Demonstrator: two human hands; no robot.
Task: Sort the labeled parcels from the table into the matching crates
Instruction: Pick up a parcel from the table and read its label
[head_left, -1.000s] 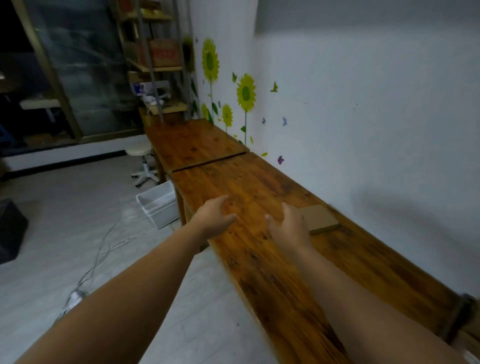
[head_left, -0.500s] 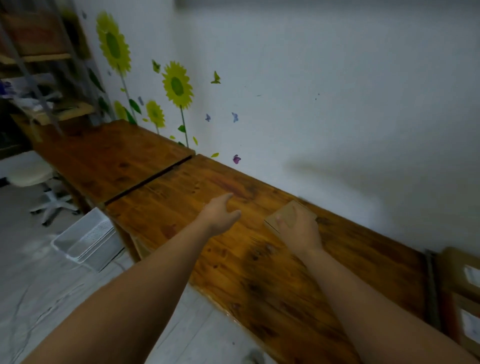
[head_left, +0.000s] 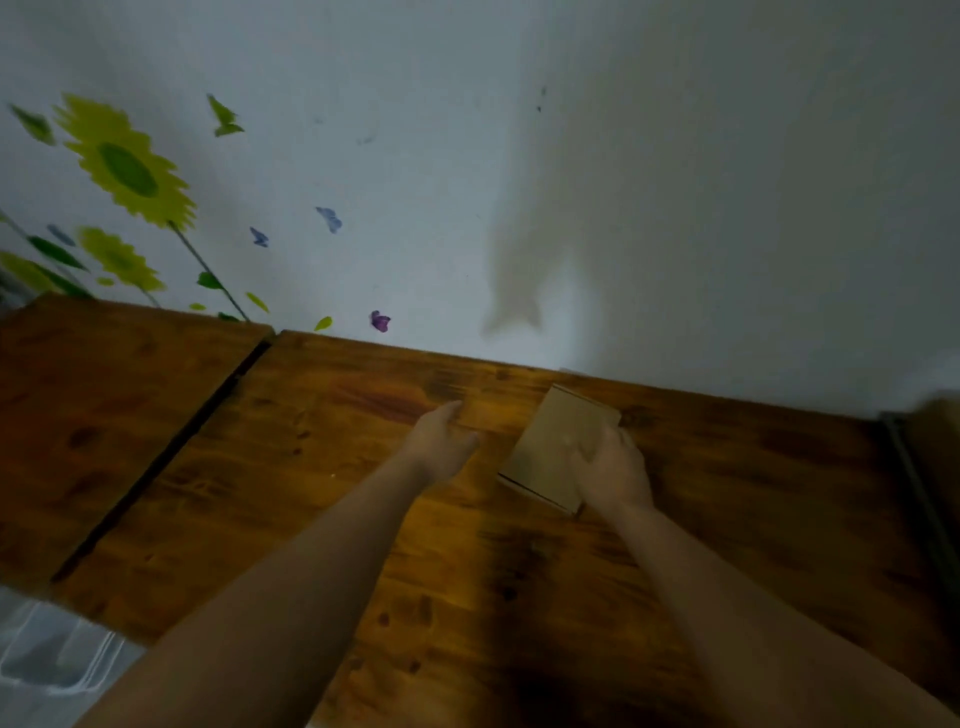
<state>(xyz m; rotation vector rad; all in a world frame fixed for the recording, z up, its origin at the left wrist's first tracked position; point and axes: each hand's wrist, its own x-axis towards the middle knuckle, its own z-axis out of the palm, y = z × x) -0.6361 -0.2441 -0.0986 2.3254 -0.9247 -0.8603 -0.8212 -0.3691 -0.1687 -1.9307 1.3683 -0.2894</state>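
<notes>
Flat cardboard parcel (head_left: 556, 441) lies on counter (head_left: 311, 493) near the wall, long axis running away from the person; right hand (head_left: 610, 470) clasps its right edge, left hand (head_left: 441, 441) loosely spread, empty, just left of parcel.

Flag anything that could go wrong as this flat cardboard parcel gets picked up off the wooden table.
1. Only the right hand is on the cardboard parcel, gripping one edge; the left hand is off it, so it may tip or slip.
2. No label shows on the parcel's upper face, so it could go to the wrong crate.
3. The view is dim and blurred, making labels hard to read.
</notes>
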